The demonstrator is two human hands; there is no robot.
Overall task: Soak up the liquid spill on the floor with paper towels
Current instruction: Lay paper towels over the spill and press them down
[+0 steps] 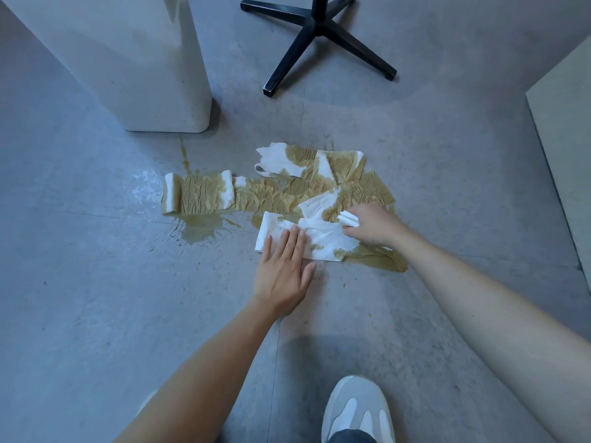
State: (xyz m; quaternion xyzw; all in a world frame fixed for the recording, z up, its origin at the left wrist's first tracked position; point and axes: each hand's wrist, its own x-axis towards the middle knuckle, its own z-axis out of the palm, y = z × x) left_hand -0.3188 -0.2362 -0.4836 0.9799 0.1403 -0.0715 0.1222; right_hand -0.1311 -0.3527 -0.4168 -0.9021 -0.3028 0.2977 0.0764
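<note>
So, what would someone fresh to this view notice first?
A band of brown-soaked paper towels runs across the middle of the grey floor. Just below, the left hand presses flat on a fresh white paper towel while the right hand grips a small white towel wad. A bare brown puddle lies uncovered at the left.

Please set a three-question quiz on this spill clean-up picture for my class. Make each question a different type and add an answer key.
1. True or false: the left hand lies flat, fingers straight, on the white towel.
2. What does the right hand pinch? A) a sponge B) a paper wad C) a mop head
3. Fill the gap: near the right wrist, part of the brown puddle on the floor is not yet ____ by paper.
Key: 1 true; 2 B; 3 covered.
</note>
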